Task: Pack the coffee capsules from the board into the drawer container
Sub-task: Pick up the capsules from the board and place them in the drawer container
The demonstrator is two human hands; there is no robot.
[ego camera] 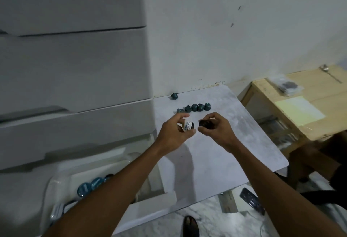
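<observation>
Drawer container lower left, open, teal capsules already in it; my left arm hides part of it. Mid-frame over the board: left fingers pinch a white-labelled capsule, right fingers pinch a dark capsule. Risk: light pinches, either could slip and roll off the board. Beyond: row of five, one stray capsule near the wall. Blurry, label unreadable.

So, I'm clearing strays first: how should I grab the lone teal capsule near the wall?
Pinch the lone teal capsule across its tapered sides, coming from above on the near side. It lies apart from the row of capsules, so both sides are free, while the wall stands close behind it. It looks tipped, but blur hides how.
</observation>
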